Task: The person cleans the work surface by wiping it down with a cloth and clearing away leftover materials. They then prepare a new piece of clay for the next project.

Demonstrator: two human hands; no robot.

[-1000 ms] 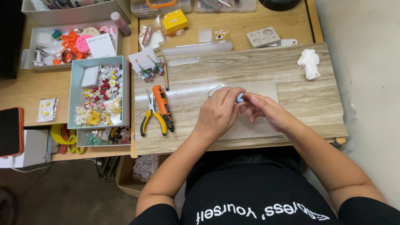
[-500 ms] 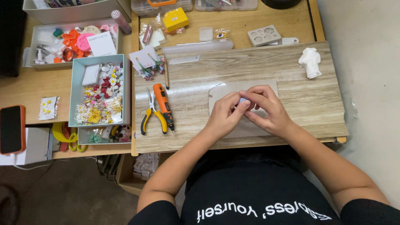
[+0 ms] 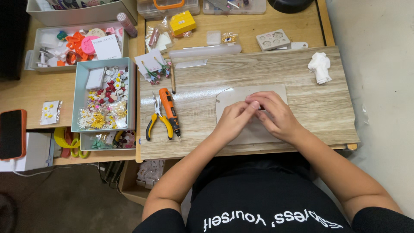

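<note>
A: Head view, looking down. Both hands meet over a grey mat (image 3: 241,129) lying flat on the wood-grain counter (image 3: 310,108). Left hand (image 3: 235,121) and right hand (image 3: 278,114) touch at the fingertips, at about 12 o'clock of the mat.

B: Anything held?

A: A small dark item (image 3: 260,108) shows only as a sliver between the fingertips. Both hands are pinched narrow on it; can't tell what it is.

B: Around the mat?

A: At 9 o'clock, just beside it, an orange rotary tool (image 3: 169,110) lies lengthwise, with yellow-handled pliers (image 3: 157,118) touching its far side. At 10 o'clock, a thin wooden stick (image 3: 173,80) and small flower sprigs (image 3: 155,71) on white cards. At 12 o'clock, a clear plastic roller (image 3: 205,51) lies crosswise along the counter's far edge. At 2 o'clock, well apart, a white clay lump (image 3: 320,67).

B: Further out?

A: Further at 9 o'clock, a pale blue box (image 3: 77,92) filled with tiny clay flowers, red, white and yellow. Beyond it at 10 o'clock, a grey tray (image 3: 123,41) of orange and pink cutters. A yellow box (image 3: 182,22) and a grey mould (image 3: 272,39) sit at 12 o'clock. A phone in an orange case (image 3: 12,133) lies at the far 9 o'clock edge.
</note>
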